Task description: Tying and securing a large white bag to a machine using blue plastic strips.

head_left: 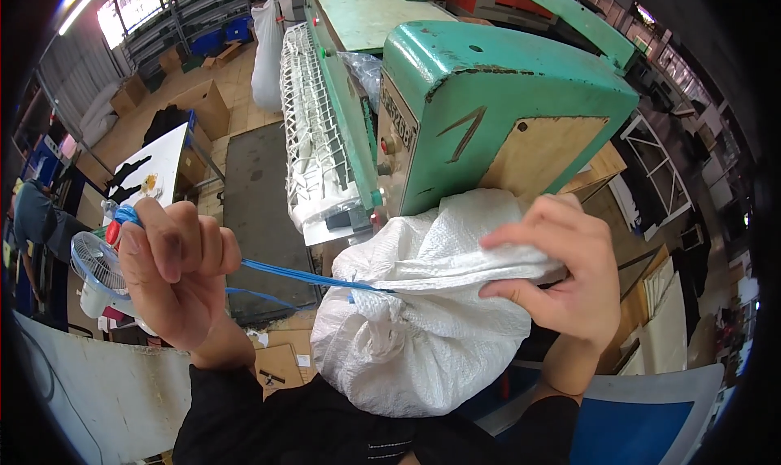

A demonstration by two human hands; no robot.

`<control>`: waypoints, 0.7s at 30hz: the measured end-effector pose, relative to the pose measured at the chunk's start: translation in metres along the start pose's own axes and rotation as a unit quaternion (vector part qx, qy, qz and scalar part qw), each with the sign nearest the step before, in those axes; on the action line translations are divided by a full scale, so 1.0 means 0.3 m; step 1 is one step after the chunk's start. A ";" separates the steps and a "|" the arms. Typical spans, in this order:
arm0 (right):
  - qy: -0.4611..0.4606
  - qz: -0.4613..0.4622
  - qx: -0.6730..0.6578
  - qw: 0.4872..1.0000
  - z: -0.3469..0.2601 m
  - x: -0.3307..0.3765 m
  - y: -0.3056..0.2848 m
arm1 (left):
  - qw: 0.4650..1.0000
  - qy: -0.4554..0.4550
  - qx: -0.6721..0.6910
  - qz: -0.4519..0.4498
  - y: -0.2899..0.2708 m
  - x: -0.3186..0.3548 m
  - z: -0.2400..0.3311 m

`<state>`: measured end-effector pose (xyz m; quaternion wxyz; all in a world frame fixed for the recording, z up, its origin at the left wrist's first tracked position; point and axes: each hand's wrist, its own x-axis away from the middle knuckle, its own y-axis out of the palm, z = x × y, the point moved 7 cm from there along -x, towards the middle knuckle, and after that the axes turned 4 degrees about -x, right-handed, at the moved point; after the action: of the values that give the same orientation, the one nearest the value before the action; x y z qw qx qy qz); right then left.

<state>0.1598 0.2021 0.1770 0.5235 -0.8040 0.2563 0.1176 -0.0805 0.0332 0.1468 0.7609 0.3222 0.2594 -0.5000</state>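
A white woven sack bulges in front of my chest, its gathered neck twisted on the near left side. My left hand is closed in a fist around a blue plastic string, which runs taut from the fist to the sack's gathered neck. A loose strand of the string trails below. On the right, my right hand pinches a folded edge of the sack between thumb and fingers. Where the string meets the sack, folds of fabric partly hide it.
Directly behind the sack stands a large green machine with a wooden side panel. White netting runs along its left side. A white fan and a white table stand left. A person is at the far left.
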 end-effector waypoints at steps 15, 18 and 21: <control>-0.042 0.102 -0.028 0.994 0.020 -0.081 0.117 | 0.979 0.074 -0.186 0.044 0.319 0.031 -0.065; -0.008 0.085 -0.115 0.990 0.060 -0.068 0.083 | 0.953 -0.080 -0.294 0.008 0.353 0.019 -0.207; 0.051 0.093 -0.191 0.976 0.116 -0.042 0.075 | 0.933 -0.093 -0.347 -0.031 0.358 0.021 -0.289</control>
<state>0.1398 0.2299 0.1502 0.3332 -0.8668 0.3289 0.1717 0.0150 0.1258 0.1101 0.8305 -0.0179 0.3540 -0.4298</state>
